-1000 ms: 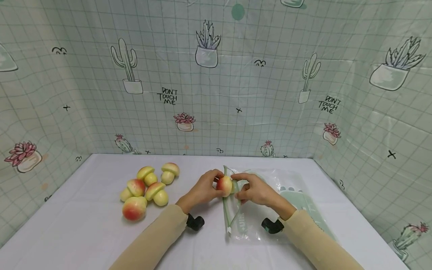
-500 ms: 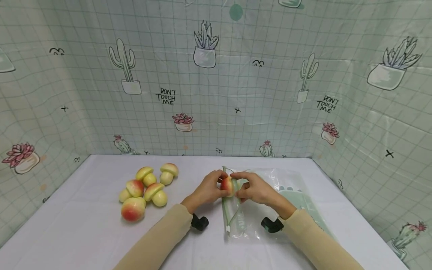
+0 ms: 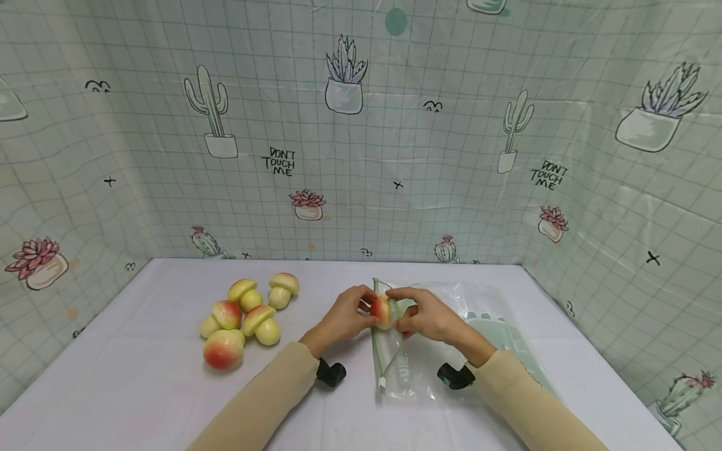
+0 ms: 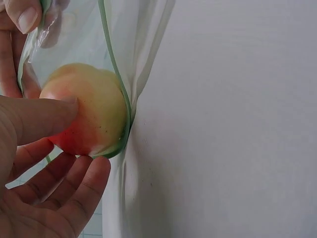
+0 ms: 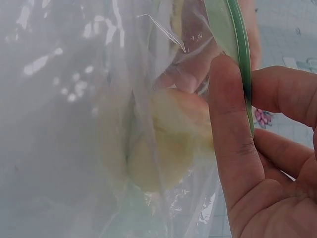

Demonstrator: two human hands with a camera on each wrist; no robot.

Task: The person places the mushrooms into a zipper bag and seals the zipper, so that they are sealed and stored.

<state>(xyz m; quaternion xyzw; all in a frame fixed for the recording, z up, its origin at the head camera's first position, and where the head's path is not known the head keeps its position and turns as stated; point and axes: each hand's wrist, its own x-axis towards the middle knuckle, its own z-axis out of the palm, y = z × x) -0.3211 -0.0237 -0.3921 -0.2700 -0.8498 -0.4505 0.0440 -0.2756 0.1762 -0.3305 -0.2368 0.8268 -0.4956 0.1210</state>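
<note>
My left hand (image 3: 341, 318) holds a red-and-yellow toy mushroom (image 3: 381, 312) between thumb and fingers at the mouth of a clear zip bag (image 3: 431, 376). In the left wrist view the mushroom's rounded cap (image 4: 91, 111) faces the camera, framed by the bag's green zip edge (image 4: 112, 54). With thumb and finger, my right hand (image 3: 431, 318) pinches the other green edge (image 5: 238, 29) of the mouth. Through the plastic in the right wrist view, the mushroom's pale yellow stem (image 5: 161, 161) shows inside the bag.
Several more toy mushrooms (image 3: 265, 329) lie grouped on the left of the white table (image 3: 130, 376). A white zip slider (image 3: 383, 382) sits at the near end of the bag's edge. Behind the table hangs a cactus-print cloth (image 3: 372, 150).
My left hand has shifted slightly right, taking the mushroom further into the bag's mouth. My right hand keeps its pinch on the edge in nearly the same spot.
</note>
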